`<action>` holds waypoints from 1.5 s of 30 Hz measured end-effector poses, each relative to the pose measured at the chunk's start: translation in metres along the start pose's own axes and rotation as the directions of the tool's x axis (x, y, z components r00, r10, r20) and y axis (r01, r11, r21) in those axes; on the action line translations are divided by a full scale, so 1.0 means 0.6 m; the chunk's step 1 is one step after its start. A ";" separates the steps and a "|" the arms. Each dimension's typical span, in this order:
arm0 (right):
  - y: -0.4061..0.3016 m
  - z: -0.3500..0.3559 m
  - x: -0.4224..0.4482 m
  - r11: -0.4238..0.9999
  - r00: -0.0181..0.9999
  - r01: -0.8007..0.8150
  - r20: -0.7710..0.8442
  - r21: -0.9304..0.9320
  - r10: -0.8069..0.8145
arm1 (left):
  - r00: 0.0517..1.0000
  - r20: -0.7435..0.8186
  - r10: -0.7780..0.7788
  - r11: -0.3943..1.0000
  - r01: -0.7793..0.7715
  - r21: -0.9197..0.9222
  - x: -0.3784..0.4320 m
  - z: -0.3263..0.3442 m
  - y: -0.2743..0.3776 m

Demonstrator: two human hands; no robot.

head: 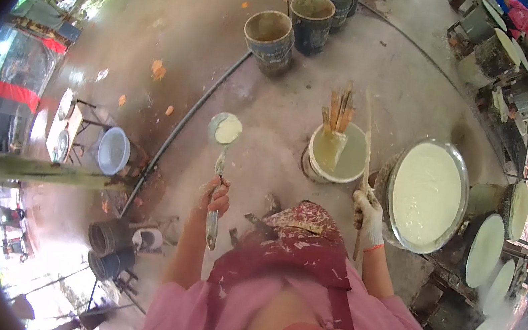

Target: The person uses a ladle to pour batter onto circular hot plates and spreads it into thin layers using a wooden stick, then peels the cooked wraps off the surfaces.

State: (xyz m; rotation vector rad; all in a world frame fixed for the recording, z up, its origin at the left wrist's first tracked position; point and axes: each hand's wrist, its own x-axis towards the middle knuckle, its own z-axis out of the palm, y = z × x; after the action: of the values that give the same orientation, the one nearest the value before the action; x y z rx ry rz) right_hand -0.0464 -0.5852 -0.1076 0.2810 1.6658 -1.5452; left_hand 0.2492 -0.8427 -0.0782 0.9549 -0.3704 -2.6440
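My bare left hand (214, 197) grips the handle of a metal ladle (221, 159) held out in front of me. Pale, creamy matter (228, 131) lies in the ladle's bowl. My right hand (369, 216), in a white glove with an orange cuff edge, is closed around a long wooden stick (368, 144). Close to its right side is a wide metal-rimmed basin (464, 193) full of pale cream liquid (427, 193). Beyond my hands, a white bucket (314, 168) holds murky liquid and several wooden-handled tools (340, 107).
Several dark buckets (267, 54) stand ahead on the floor. A dark hose (188, 124) crosses the ground at left, near a light blue basin (114, 150). More round pale-topped vessels (485, 251) line the right side, some steaming. A person in pink (520, 18) is at far right.
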 end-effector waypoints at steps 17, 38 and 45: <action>-0.218 0.378 0.446 0.970 0.956 0.197 0.192 0.143 -0.223 | 0.990 0.101 -0.100 0.995 0.099 0.017 0.468 0.224 0.446; -0.808 0.493 0.881 0.922 0.908 0.370 0.252 -0.113 -0.333 | 0.802 0.267 -0.534 0.714 0.259 0.650 1.344 0.639 0.413; -1.007 0.365 1.038 0.859 0.865 0.498 -0.006 0.120 -0.501 | 0.648 0.277 -0.709 0.284 -0.097 0.954 1.573 0.934 0.385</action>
State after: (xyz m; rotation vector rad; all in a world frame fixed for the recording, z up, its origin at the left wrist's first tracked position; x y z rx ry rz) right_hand -0.7471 -1.1408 -0.0769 -0.1301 1.7130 -2.0244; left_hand -0.7625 -1.3251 -0.1238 0.0736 -2.3689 -2.9633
